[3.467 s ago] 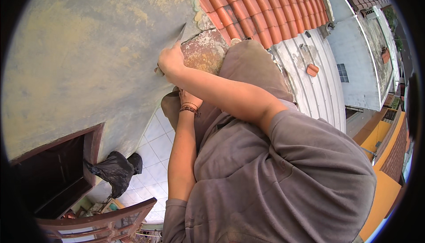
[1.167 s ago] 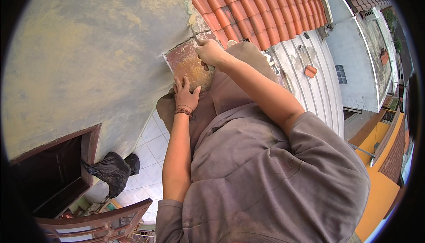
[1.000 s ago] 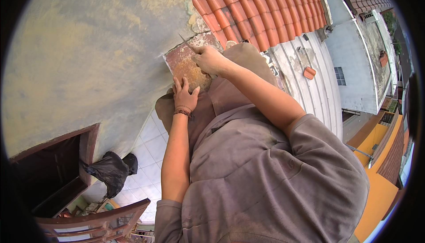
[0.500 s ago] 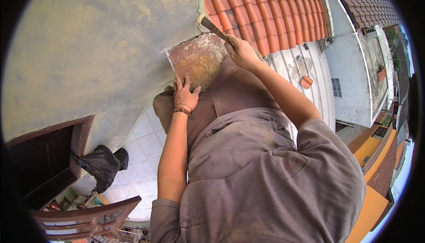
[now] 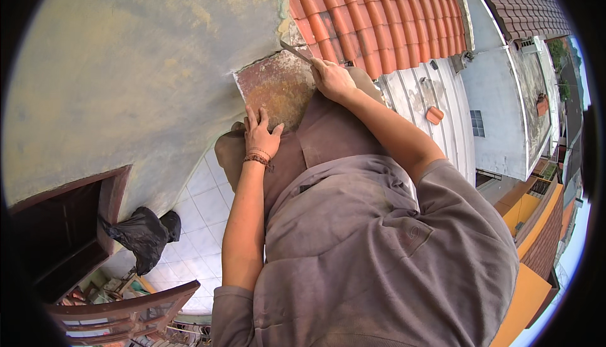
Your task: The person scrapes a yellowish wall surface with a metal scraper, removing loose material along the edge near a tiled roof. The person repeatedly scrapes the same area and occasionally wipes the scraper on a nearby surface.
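Note:
My right hand [image 5: 333, 80] is closed round a putty knife [image 5: 294, 51]. Its dark, narrow blade points up and left, with the tip at the edge of the grey-and-yellow plastered wall [image 5: 158, 50], just above a ledge. The handle is hidden in my fingers. Below the blade lies the reddish, weathered ledge [image 5: 273, 83], worn and stained yellow on top. My left hand [image 5: 261, 137] rests on its near edge with the fingers spread and nothing in them. A cord bracelet sits round that wrist.
Orange roof tiles [image 5: 385, 18] slope away beyond the ledge. White corrugated roofing [image 5: 442, 104] lies to the right, with a loose tile piece [image 5: 434, 115] on it. At lower left are a dark window opening [image 5: 60, 233], a black plastic bag [image 5: 144, 236] and white floor tiles [image 5: 201, 224].
My right hand has moved slightly down and left. The putty knife's tip has dropped from higher on the wall edge to near the ledge, its blade turned more edge-on. My left hand stays on the ledge.

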`<state>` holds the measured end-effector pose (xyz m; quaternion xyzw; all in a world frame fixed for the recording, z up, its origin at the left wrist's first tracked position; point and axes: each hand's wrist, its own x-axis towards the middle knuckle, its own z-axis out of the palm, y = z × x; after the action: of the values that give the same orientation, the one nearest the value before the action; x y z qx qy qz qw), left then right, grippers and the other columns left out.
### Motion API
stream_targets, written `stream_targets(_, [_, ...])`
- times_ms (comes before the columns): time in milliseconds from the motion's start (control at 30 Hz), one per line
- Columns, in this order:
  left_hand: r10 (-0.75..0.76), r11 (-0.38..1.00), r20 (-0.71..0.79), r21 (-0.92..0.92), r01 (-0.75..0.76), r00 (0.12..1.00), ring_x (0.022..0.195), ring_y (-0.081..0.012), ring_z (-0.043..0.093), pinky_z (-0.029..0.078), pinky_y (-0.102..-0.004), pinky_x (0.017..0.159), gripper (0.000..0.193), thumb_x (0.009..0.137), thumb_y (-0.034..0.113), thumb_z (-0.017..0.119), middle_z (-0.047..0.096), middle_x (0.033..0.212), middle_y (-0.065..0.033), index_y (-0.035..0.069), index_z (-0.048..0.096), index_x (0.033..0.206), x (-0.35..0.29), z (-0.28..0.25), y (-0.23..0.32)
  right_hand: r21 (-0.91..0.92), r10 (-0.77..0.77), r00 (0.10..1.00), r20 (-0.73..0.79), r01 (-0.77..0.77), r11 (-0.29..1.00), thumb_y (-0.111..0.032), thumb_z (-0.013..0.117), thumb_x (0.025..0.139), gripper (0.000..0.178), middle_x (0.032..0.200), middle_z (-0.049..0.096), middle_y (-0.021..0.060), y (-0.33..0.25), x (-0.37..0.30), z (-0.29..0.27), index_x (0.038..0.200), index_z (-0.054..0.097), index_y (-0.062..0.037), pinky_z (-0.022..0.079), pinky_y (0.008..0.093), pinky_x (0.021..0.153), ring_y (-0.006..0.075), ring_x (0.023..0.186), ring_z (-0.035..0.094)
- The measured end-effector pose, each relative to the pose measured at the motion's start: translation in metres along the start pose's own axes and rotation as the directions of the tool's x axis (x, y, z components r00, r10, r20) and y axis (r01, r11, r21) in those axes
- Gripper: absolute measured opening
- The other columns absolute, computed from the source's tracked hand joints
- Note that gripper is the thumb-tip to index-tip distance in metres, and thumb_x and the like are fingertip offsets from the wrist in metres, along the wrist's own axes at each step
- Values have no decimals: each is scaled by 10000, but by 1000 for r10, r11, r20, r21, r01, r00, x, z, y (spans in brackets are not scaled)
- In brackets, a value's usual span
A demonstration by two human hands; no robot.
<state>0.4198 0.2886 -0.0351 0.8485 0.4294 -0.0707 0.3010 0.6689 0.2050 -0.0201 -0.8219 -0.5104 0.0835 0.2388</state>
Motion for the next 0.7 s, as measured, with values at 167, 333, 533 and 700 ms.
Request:
stream_targets(167, [-2,1000,0,20,2,1000,1468,-442,160,275,-510,1160,784,897,420,630,27,1630,-213,65,317,1522,-1,0,3,-6,-33,994,-104,32,999,-234,468,998,342,982,665,168,-10,0,-12,1306,506,-90,522,497,696,372,804,672])
stream_targets(333, [-8,1000,8,29,7,1000,1470,-439,157,268,-502,1165,784,899,423,629,15,1630,-214,64,317,1522,3,2,0,24,-29,989,-146,33,999,-248,480,1000,301,1004,661,182,-5,-1,-15,1245,538,-82,530,502,683,394,800,664])
stream_targets(533, [-1,1000,5,27,1,1000,1475,-423,155,272,-506,1163,790,900,430,628,7,1632,-208,62,312,1524,2,0,2,19,-76,985,-155,80,997,-224,502,982,303,937,671,168,7,0,-8,1242,543,-75,523,503,706,372,782,669])
stream_targets(700, [-8,1000,-6,29,8,1000,1471,-437,159,249,-468,1182,796,890,424,639,35,1614,-259,19,335,1504,0,-3,8,-23,-49,995,-88,48,999,-229,512,976,311,938,672,157,8,5,-6,1251,531,-84,519,490,698,361,790,673])
